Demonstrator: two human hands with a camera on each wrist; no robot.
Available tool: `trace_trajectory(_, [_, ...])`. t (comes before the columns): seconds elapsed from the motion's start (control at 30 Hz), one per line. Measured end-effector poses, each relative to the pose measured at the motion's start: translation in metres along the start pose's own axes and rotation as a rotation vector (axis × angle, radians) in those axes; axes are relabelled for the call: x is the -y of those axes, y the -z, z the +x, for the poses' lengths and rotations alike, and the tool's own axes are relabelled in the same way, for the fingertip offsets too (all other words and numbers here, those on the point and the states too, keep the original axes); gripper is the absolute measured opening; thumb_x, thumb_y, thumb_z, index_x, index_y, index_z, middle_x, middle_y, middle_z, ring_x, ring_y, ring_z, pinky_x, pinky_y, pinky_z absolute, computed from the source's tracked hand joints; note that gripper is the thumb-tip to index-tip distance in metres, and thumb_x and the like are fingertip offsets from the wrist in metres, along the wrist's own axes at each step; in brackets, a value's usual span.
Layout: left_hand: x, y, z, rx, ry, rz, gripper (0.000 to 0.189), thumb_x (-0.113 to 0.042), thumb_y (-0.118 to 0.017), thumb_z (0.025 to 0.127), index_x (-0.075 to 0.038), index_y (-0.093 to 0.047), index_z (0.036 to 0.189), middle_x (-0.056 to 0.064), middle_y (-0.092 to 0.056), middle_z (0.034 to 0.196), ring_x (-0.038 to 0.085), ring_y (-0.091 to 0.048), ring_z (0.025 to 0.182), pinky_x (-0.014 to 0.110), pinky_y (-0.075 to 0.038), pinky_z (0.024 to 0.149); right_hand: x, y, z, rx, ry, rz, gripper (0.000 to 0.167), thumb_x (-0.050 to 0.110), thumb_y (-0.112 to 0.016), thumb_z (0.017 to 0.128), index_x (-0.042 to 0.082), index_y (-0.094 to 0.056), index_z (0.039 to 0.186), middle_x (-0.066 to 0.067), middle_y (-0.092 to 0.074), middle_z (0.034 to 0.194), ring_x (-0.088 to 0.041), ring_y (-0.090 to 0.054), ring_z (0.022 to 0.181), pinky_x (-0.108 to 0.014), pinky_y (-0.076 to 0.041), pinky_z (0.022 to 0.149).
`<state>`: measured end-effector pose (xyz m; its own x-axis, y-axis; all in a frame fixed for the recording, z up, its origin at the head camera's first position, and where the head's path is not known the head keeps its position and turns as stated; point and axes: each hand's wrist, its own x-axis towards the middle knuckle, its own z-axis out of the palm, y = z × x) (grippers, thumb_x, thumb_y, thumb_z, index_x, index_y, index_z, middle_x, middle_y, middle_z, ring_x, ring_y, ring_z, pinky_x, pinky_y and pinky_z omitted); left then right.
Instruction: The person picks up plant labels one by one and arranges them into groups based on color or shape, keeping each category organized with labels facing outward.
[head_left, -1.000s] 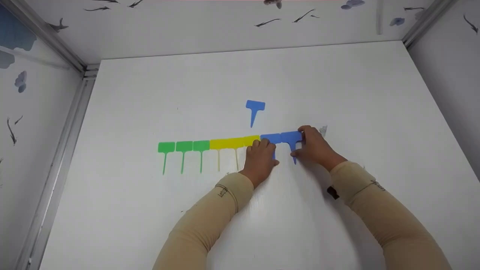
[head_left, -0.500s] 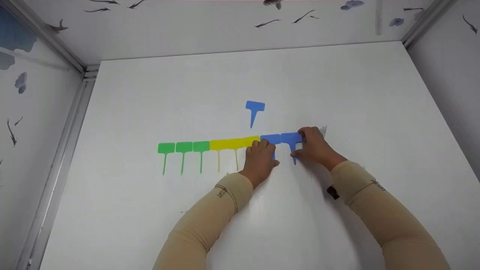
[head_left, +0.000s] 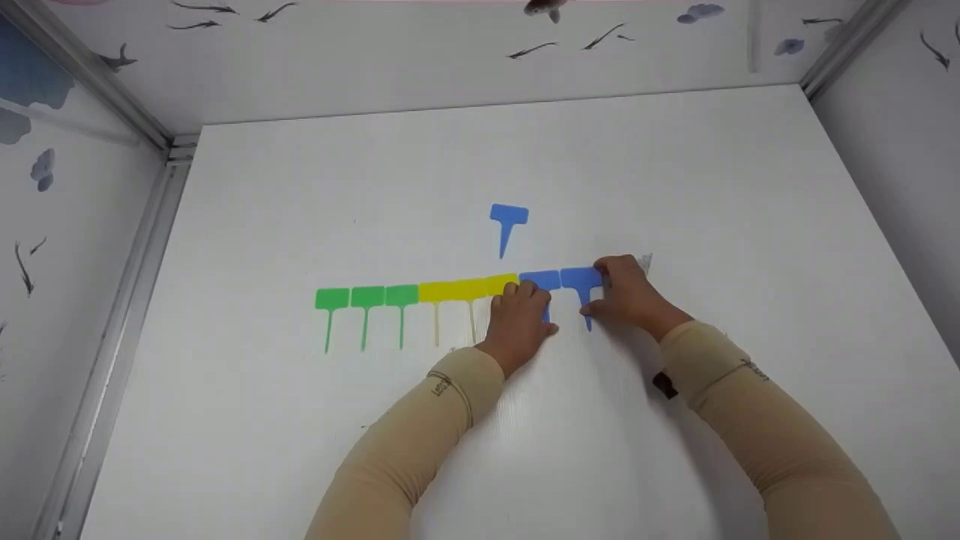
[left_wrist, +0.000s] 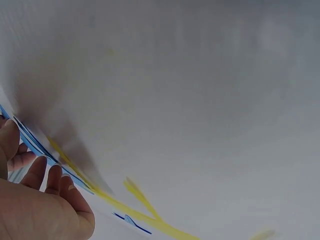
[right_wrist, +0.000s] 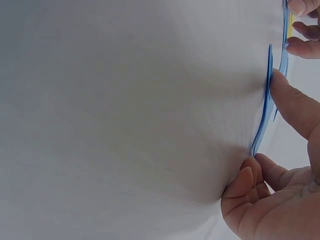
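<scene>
A row of T-shaped plastic plant labels lies on the white table, heads side by side and stems toward me. Green labels (head_left: 367,297) are at the left, yellow labels (head_left: 453,290) in the middle, and two blue ones at the right. My left hand (head_left: 517,322) holds the inner blue plant label (head_left: 541,280) with curled fingers and thumb, hiding part of it and a yellow stem. At the row's right end, my right hand (head_left: 631,296) grips the outer blue plant label (head_left: 580,277), thumb at the stem and fingertips by the head's right edge (right_wrist: 261,122).
Beyond the row lies a loose blue plant label (head_left: 509,215), its stem pointing toward me. A small greyish transparent scrap (head_left: 646,262) shows behind the right hand. White panels printed with fish surround the white table (head_left: 262,450) at the back and sides.
The view has tilted very slightly, so everything sits a little lower in the picture. Both hands stay at the same two blue plant labels, and the row looks unaltered.
</scene>
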<state>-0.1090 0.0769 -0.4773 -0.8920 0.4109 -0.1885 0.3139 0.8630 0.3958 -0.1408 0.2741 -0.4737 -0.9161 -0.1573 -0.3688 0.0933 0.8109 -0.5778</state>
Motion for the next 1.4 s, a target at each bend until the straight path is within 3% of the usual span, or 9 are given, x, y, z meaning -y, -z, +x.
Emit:
trace_trajectory(0.27, [-0.0009, -0.0002, -0.0015, -0.016, -0.01, 0.023, 0.045, -0.038, -0.064, 0.092, -0.013, -0.056, 0.129, 0.004, -0.052, 0.123, 0.02, -0.042, 0.111, 0.033, -0.039, 0.094, 0.0005, 0.0004, 0.0012, 0.013, -0.029, -0.004, 0.079, 0.018, -0.078, 0.08, -0.01, -0.033, 0.139, -0.027, -0.034, 0.138, -0.038, -0.036, 0.126, -0.05, -0.03, 0.11])
trace_trajectory(0.7, [-0.002, -0.0039, -0.002, -0.039, -0.003, -0.02, 0.044, -0.037, -0.064, 0.092, -0.014, -0.057, 0.129, 0.003, -0.052, 0.122, 0.019, -0.042, 0.111, 0.032, -0.038, 0.095, 0.0003, -0.0007, 0.0014, 0.008, -0.041, -0.003, 0.079, 0.019, -0.078, 0.081, -0.008, -0.034, 0.14, -0.026, -0.035, 0.138, -0.038, -0.036, 0.127, -0.05, -0.029, 0.111])
trace_trajectory(0.9, [-0.0021, -0.0043, -0.0036, -0.05, -0.008, -0.011, 0.043, -0.037, -0.064, 0.092, -0.015, -0.058, 0.127, 0.003, -0.053, 0.123, 0.02, -0.043, 0.113, 0.034, -0.039, 0.096, -0.0019, -0.0006, 0.0009, 0.0, -0.017, -0.003, 0.078, 0.019, -0.077, 0.081, -0.01, -0.035, 0.139, -0.029, -0.033, 0.138, -0.039, -0.036, 0.126, -0.05, -0.03, 0.11])
trace_trajectory(1.13, [-0.0007, -0.005, -0.0072, -0.094, -0.038, -0.014, 0.046, -0.038, -0.064, 0.092, -0.016, -0.056, 0.131, 0.002, -0.053, 0.125, 0.02, -0.044, 0.113, 0.033, -0.04, 0.096, -0.0016, 0.0014, -0.0008, 0.012, -0.04, 0.031, 0.079, 0.023, -0.075, 0.084, -0.005, -0.031, 0.143, -0.027, -0.032, 0.141, -0.038, -0.039, 0.127, -0.05, -0.03, 0.111])
trace_trajectory(1.4, [-0.0018, 0.0014, -0.0091, -0.094, -0.05, -0.02, 0.046, -0.039, -0.063, 0.092, -0.016, -0.056, 0.131, 0.002, -0.053, 0.126, 0.019, -0.045, 0.113, 0.032, -0.041, 0.095, 0.0017, 0.0055, 0.0011, 0.006, -0.066, 0.081, 0.079, 0.024, -0.075, 0.084, -0.001, -0.031, 0.145, -0.023, -0.035, 0.139, -0.037, -0.04, 0.127, -0.049, -0.034, 0.109])
